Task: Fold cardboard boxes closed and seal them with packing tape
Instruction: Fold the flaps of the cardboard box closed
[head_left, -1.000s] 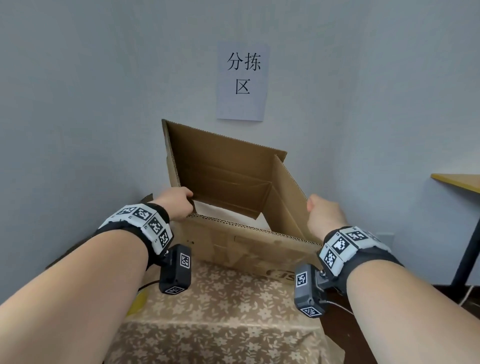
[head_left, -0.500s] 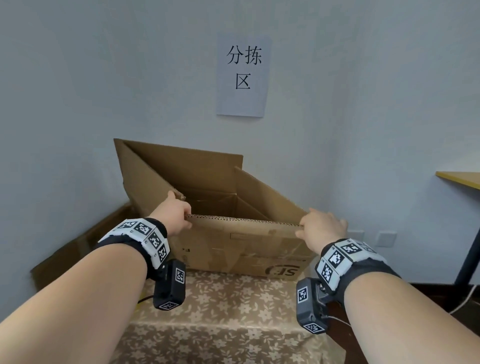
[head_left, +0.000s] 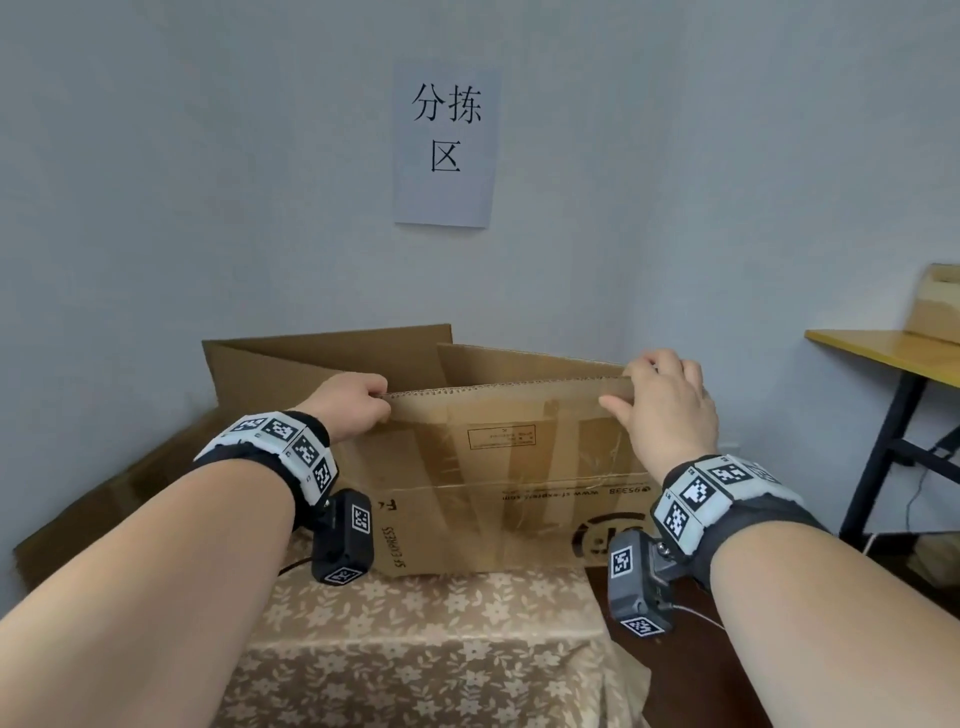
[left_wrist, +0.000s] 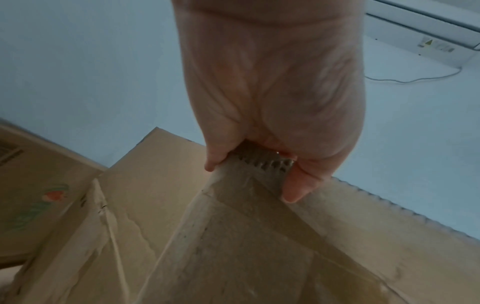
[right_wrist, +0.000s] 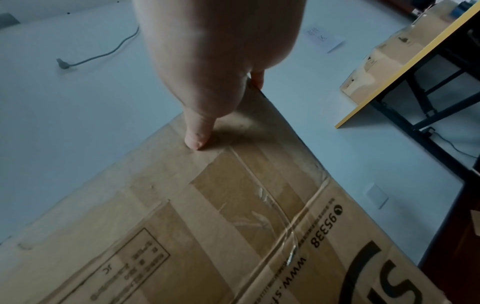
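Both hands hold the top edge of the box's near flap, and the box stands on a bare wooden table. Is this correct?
Not quite. The left hand and right hand do hold the near flap, but the head view shows the box on a floral tablecloth, not bare wood.

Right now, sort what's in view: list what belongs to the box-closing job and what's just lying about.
In the job:
- cardboard box, flaps not yet folded shut
- left hand, gripping the near flap's edge
- right hand, holding that flap's right corner

Lying about:
- paper sign on the wall
- yellow table
- another box on it
- floral tablecloth
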